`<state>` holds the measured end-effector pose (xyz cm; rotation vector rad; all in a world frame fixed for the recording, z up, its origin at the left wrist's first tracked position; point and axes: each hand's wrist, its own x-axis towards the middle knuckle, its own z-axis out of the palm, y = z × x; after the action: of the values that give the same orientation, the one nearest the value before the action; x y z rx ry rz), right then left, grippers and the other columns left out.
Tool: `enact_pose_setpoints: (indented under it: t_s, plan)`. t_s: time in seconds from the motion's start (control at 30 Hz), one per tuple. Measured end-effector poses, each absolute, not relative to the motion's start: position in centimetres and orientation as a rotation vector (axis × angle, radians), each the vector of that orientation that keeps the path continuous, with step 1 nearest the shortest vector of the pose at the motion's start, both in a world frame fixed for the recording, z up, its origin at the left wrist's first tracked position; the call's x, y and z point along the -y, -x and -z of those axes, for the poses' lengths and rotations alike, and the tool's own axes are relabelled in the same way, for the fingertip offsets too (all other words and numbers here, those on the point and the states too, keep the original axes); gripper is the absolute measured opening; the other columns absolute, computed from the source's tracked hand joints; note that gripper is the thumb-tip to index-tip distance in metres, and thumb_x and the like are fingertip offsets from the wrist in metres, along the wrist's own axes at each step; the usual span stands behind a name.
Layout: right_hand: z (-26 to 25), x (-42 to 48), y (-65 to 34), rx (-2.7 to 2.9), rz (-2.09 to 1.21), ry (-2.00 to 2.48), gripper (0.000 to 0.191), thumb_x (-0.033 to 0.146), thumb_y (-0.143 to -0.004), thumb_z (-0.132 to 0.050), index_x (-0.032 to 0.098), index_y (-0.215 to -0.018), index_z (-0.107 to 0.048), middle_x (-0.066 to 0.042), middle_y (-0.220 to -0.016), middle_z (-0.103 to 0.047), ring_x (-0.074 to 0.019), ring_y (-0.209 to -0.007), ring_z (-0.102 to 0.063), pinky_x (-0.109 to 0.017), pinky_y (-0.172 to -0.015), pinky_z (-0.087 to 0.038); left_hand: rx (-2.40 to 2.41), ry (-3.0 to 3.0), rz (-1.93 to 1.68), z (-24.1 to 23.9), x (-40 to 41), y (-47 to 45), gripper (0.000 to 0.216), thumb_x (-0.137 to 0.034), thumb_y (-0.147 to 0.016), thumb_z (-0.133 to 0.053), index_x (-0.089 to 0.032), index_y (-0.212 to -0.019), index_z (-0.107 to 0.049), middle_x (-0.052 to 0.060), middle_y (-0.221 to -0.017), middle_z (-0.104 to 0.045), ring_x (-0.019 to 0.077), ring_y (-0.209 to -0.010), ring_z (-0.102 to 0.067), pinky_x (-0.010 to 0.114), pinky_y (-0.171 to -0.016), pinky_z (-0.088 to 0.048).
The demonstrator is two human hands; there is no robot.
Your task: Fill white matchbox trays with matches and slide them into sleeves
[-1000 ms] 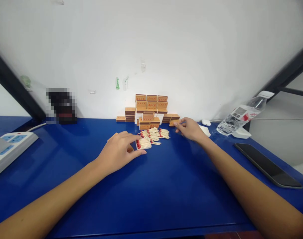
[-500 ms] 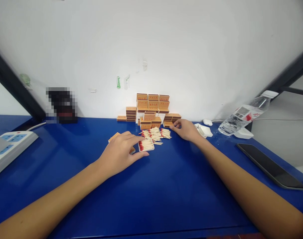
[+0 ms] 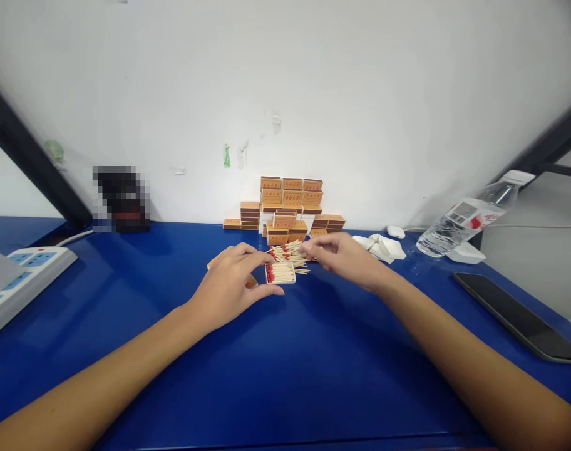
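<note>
My left hand (image 3: 236, 282) is closed around a white matchbox tray (image 3: 288, 281), thumb at its near side and fingers at its far corner. Red-headed matches (image 3: 280, 272) lie side by side in the tray. An orange matchbox sleeve (image 3: 252, 282) shows partly beneath the palm. My right hand (image 3: 339, 254) has its thumb and fingertips pinched together at the right side of a loose heap of matches (image 3: 288, 249). What the pinch holds, if anything, cannot be made out. Behind the heap rises a stepped stack of orange matchboxes (image 3: 292, 197) against the wall.
Crumpled white paper (image 3: 382, 247) lies right of my right hand. Farther right are a tilted plastic bottle (image 3: 468, 216), a small white case (image 3: 396, 232) and a phone (image 3: 520, 316). A power strip (image 3: 27, 282) is at the left. A blurred dark object (image 3: 126, 200) stands near the wall.
My right hand has moved left from a matchbox at the stack's right foot to the loose matches. My left hand stays on the tray. The view has shifted slightly.
</note>
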<state>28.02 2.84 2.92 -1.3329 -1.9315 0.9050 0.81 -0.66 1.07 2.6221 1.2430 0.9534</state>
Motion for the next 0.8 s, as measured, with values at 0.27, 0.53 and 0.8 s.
enact_pose_setpoints:
  t_s: [0.27, 0.53, 0.8]
  plan:
    - [-2.0, -1.5, -25.9, 1.996, -1.111, 1.168, 0.047, 0.064, -0.092, -0.065, 0.019, -0.086, -0.077, 0.001, -0.068, -0.058, -0.0124, -0.061, -0.044, -0.027, -0.054, -0.03, -1.22, -2.726, -0.886, -1.4, 0.5, -0.9, 0.059, -0.055, -0.084, -0.082, -0.023, -0.13, -0.065, 0.007, -0.113, -0.074, 0.028, -0.112, -0.064, 0.043, -0.096, -0.05]
    - [-1.6, -5.4, -30.1, 1.758, -0.798, 1.438, 0.057, 0.074, -0.082, -0.067, 0.017, -0.08, -0.072, -0.005, -0.074, -0.069, -0.0174, -0.067, -0.057, -0.03, -0.062, -0.041, -1.526, -3.094, -0.333, -3.7, 0.1, 1.0, 0.047, -0.062, -0.091, -0.069, -0.016, -0.083, -0.071, 0.012, -0.081, -0.069, 0.0321, -0.085, -0.062, 0.042, -0.073, -0.047]
    - [-0.7, -7.1, -31.1, 1.837, -0.609, 1.456, 0.048, 0.064, -0.088, -0.064, 0.017, -0.091, -0.073, -0.006, -0.081, -0.073, -0.0187, -0.07, -0.06, -0.031, -0.064, -0.045, -1.441, -3.07, -0.257, -3.9, 0.3, 1.1, 0.04, -0.056, -0.091, -0.065, -0.019, -0.077, -0.069, 0.011, -0.079, -0.068, 0.0302, -0.083, -0.061, 0.043, -0.073, -0.047]
